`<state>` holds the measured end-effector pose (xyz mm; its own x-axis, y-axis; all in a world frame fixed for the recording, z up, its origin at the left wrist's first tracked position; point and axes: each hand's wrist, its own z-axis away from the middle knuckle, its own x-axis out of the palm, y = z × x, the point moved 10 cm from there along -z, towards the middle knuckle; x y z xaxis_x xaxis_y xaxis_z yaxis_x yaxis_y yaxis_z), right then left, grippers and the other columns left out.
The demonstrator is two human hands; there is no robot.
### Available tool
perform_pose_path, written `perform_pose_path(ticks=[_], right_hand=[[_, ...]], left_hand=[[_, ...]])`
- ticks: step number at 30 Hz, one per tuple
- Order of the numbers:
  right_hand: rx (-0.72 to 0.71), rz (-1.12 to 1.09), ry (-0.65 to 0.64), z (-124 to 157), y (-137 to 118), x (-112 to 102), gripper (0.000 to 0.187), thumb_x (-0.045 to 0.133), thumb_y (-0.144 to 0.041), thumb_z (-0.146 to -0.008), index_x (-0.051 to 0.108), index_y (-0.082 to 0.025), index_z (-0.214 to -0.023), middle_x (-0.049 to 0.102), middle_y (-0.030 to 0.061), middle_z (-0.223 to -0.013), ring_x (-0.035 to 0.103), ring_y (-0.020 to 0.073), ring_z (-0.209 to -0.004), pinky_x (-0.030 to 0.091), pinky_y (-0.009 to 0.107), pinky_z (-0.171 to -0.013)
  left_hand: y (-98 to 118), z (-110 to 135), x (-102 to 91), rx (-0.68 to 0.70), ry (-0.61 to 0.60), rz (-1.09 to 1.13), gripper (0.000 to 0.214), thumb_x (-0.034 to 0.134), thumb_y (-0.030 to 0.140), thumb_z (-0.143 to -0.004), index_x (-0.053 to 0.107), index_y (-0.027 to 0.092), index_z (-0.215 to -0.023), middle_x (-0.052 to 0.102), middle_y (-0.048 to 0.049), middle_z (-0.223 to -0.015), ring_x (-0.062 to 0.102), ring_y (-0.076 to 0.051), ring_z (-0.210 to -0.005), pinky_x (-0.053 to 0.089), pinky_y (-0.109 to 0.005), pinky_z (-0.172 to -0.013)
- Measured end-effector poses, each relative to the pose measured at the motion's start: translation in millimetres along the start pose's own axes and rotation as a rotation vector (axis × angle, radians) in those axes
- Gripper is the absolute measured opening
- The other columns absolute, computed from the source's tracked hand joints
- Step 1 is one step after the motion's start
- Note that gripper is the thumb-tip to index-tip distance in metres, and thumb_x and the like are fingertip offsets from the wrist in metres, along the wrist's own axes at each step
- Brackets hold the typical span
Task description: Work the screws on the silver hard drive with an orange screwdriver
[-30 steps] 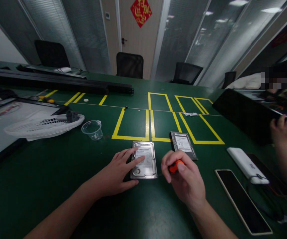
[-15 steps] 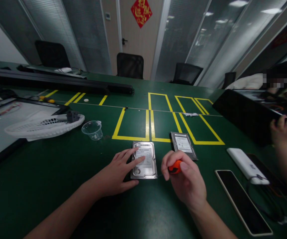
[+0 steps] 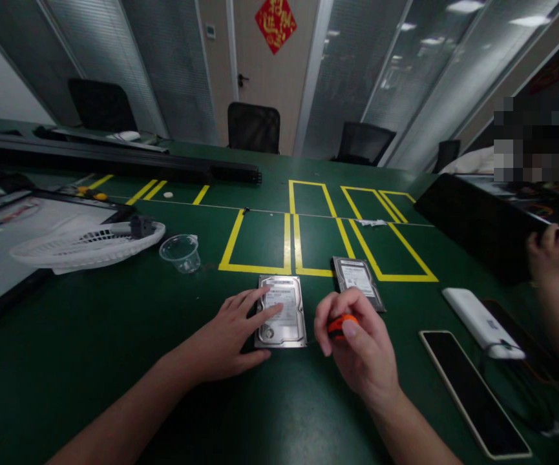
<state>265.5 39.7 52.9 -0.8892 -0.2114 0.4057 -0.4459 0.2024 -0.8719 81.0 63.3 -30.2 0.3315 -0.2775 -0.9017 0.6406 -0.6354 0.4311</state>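
A silver hard drive [image 3: 289,323] with a white label lies flat on the green table in front of me. My left hand [image 3: 233,332] rests on its left side, fingers stretched over the label and thumb by the near edge. My right hand [image 3: 366,352] is closed around a screwdriver [image 3: 341,327] with an orange and black handle. Its thin shaft points left to the drive's near right corner; I cannot tell exactly where the tip touches. Just beyond the right hand lies a second hard drive [image 3: 358,278], partly hidden by the fingers.
Yellow tape [image 3: 260,268] marks boxes beyond the drives. A clear plastic cup [image 3: 182,255] and a white basket [image 3: 85,252] stand left. At right lie a phone [image 3: 473,394], a white power bank [image 3: 483,323] with a cable, and a black case [image 3: 477,226] near another person's hand [image 3: 558,255].
My right hand has turned slightly around the screwdriver handle, which now shows more of its black part. The left hand and both drives keep their places.
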Motion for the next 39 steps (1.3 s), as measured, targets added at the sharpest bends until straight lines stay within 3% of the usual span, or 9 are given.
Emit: perform_pose_path(ticks=[14, 39], right_hand=[[-0.001, 0.016, -0.007, -0.4, -1.1, 1.4, 0.023, 0.079, -0.042, -0.105, 0.074, -0.020, -0.099, 0.072, 0.0035, -0.091, 0.061, 0.0128, -0.061, 0.041, 0.028, -0.057], [0.000, 0.015, -0.066, 0.8, 0.5, 6.7, 0.022, 0.076, -0.042, -0.107, 0.073, -0.021, -0.101, 0.069, 0.0012, -0.086, 0.058, 0.0128, -0.064, 0.039, 0.028, -0.061]], left_hand=[[1.2, -0.5, 0.4, -0.029, -0.048, -0.021, 0.092, 0.083, 0.040, -0.100, 0.035, 0.042, -0.179, 0.018, -0.0103, -0.190, 0.027, -0.047, -0.170, 0.035, -0.071, -0.131], [-0.3, -0.8, 2.3, -0.041, -0.062, -0.017, 0.094, 0.084, 0.041, -0.100, 0.034, 0.042, -0.180, 0.017, -0.0101, -0.190, 0.026, -0.048, -0.170, 0.033, -0.073, -0.131]])
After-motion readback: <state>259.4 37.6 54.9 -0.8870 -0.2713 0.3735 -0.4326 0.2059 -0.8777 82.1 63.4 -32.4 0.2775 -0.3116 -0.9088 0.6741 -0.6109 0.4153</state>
